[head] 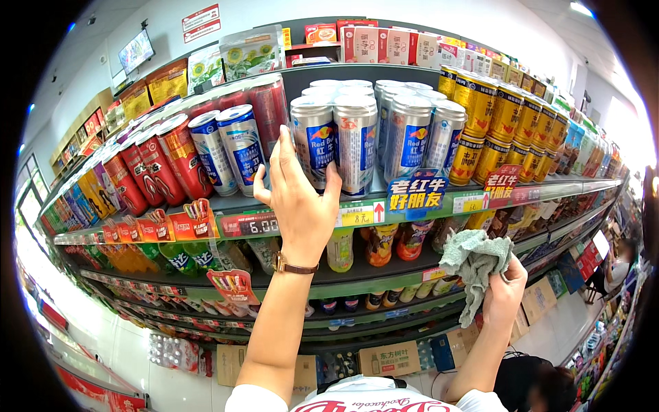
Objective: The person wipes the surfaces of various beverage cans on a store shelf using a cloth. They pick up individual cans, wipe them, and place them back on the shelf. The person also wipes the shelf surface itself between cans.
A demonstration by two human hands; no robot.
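Note:
My left hand (301, 193) is raised at the front of the top shelf (278, 203), its fingers apart and its palm towards the drinks. Its thumb overlaps the lower part of a silver and blue Red Bull can (312, 131); whether it touches the can is hard to tell. Just left of the fingers stands a slightly tilted white and blue can (242, 149), with red cans behind it. Lower down on the right, my right hand (504, 291) grips a crumpled grey-green cloth (476, 262), which hangs in front of the shelf edges.
Gold cans (473, 103) are stacked to the right, and red cans (175, 154) line the left. Price tags and a cardboard sign (418, 193) jut from the shelf edge. Lower shelves hold bottles (340, 250). Cardboard boxes (389, 359) stand on the floor; a person (618, 268) is at far right.

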